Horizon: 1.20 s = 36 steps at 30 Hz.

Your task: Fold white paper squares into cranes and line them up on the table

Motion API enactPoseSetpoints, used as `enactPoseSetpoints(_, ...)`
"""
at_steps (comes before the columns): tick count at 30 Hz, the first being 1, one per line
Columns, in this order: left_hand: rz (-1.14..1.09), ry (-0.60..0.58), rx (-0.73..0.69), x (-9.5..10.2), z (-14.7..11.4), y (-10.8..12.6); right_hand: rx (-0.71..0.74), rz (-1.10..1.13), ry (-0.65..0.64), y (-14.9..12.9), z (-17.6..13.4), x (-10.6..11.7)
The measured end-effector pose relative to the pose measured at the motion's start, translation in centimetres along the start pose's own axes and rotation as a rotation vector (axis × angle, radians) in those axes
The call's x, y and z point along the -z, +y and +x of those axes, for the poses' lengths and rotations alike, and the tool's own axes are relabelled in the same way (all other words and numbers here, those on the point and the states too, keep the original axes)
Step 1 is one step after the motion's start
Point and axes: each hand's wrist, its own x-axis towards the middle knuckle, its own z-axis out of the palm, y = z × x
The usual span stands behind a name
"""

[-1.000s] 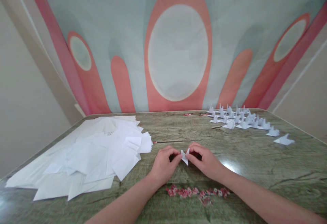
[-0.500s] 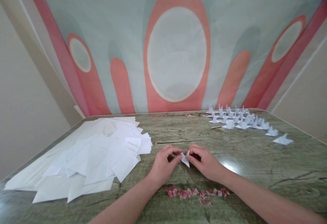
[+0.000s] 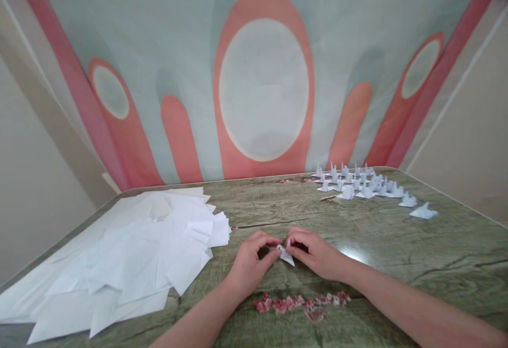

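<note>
A small white folded paper crane (image 3: 287,256) is held between my two hands, low over the table in the middle of the view. My left hand (image 3: 254,258) pinches its left tip between thumb and fingers. On the other side, my right hand (image 3: 311,252) pinches the upright point at the right. The lower wing of the crane hangs toward me, and parts of its body are hidden by the fingertips.
A wide heap of white paper sheets (image 3: 130,252) covers the left of the wood-grain table (image 3: 381,295). Several finished paper cranes (image 3: 367,192) stand in rows at the back right. Pink flowers (image 3: 293,303) are printed near the front. A patterned backdrop (image 3: 264,88) hangs behind.
The view has turned slightly, so the table contents appear shifted left. Both hands keep their pinch on the crane, which looks slightly turned between the fingers.
</note>
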Motion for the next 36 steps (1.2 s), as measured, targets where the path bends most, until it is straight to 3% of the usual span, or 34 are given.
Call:
enactPoseSetpoints(11,0.153,-0.109,-0.033,0.09,0.63,-0.13,0.101,-0.188,0.08,0.25,0.26,-0.08)
enactPoseSetpoints(20,0.25,-0.179,-0.115,0.2,0.68,0.36,0.074,-0.146,0.078,0.31,0.4,-0.08)
enactPoseSetpoints(27,0.349,-0.159,-0.136,0.15,0.32,0.7,-0.068,-0.14,0.221,0.09,0.38,-0.23)
enactPoseSetpoints(36,0.365,-0.099,-0.134,0.11,0.33,-0.03,0.059,-0.232,0.171,0.21,0.38,-0.81)
